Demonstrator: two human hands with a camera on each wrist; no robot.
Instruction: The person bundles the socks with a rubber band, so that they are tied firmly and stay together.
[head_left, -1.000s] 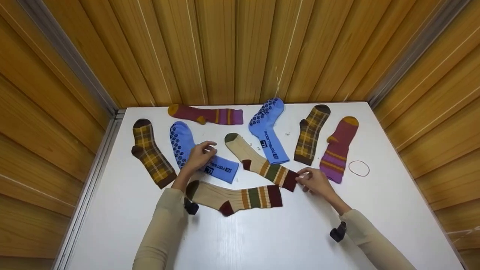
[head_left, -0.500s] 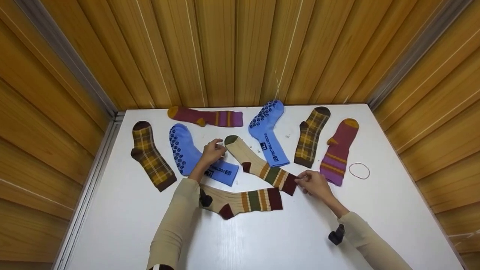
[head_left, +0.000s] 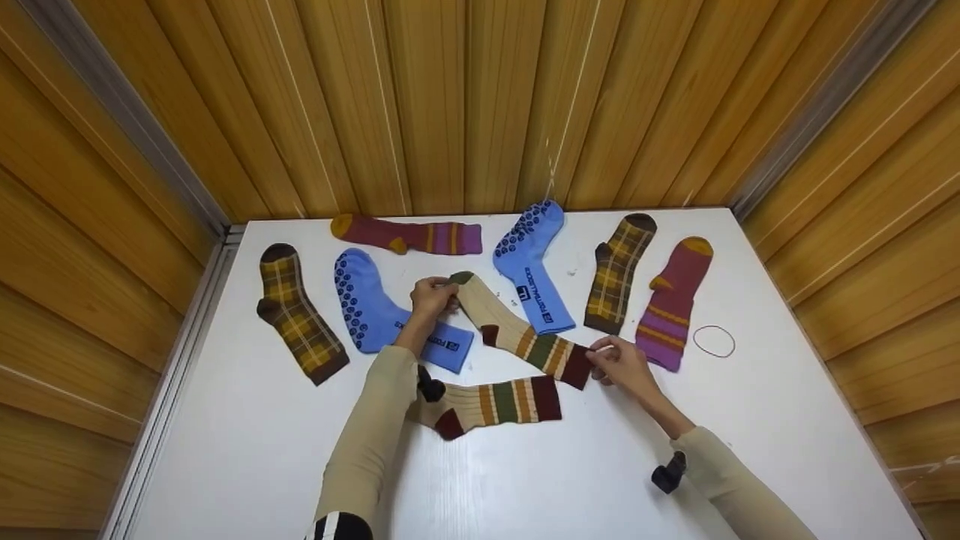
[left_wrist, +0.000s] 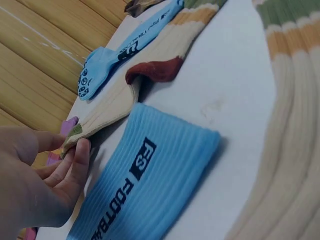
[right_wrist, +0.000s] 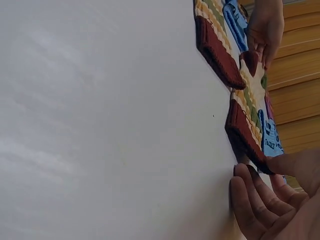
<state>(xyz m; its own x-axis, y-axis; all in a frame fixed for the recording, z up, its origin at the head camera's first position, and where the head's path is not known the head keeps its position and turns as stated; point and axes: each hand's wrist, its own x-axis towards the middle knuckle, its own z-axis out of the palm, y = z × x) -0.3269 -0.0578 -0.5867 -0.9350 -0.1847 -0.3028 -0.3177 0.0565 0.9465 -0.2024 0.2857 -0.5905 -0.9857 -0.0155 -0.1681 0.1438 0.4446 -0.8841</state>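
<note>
A beige striped sock [head_left: 495,311] with a green toe and maroon cuff lies slantwise on the white table. My left hand [head_left: 433,298] pinches its toe between thumb and fingers; the left wrist view shows the toe [left_wrist: 75,134] lifted a little. At the other end, my right hand [head_left: 624,363] pinches the corner of the maroon cuff [right_wrist: 245,135]. Below it lies a matching beige striped sock [head_left: 510,403], its toe hidden by my left sleeve. Under my left forearm a blue sock [head_left: 367,304] with dark grip dots is partly covered.
Behind are a maroon-and-purple sock [head_left: 405,235] and a second blue sock [head_left: 534,277]. Brown plaid socks lie left [head_left: 300,315] and right [head_left: 621,274]. Another maroon-and-purple sock [head_left: 675,304] is beside a thin red loop [head_left: 714,341]. Wood-patterned walls [head_left: 495,105] border the table.
My left hand has moved right from above the blue sock to the beige sock's toe and taken hold of it. My right hand has stayed at the cuff.
</note>
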